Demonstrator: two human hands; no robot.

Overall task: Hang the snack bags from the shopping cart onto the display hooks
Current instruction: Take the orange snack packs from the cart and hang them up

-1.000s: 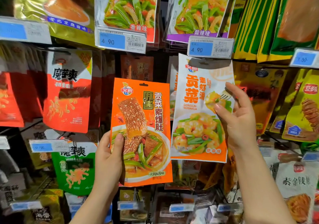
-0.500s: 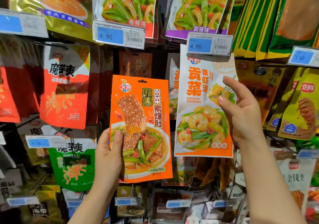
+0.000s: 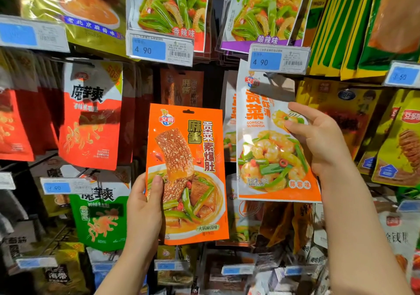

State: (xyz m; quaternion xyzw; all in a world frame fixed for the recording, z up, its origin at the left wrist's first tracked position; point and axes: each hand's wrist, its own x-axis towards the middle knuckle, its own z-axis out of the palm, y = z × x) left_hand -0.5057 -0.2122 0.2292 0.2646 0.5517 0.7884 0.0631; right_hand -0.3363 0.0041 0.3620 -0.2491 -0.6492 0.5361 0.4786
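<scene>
Far left of the frame we've got red konjac bags (image 3: 91, 115) hanging, with a green one (image 3: 101, 217) below them. Just left of center, our left hand (image 3: 145, 206) comes up from the bottom edge and grips the orange snack bag (image 3: 188, 171) by its lower left edge, thumb flat on the front. That bag stands upright, long axis vertical, hang hole at the top, print facing us. Right of center, the white shrimp bag (image 3: 270, 140) is upright too, its top tucked up behind a 4.90 price tag (image 3: 278, 59). Our right hand (image 3: 325, 140) reaches up from the lower right and pinches that bag's right edge, fingers curled.
</scene>
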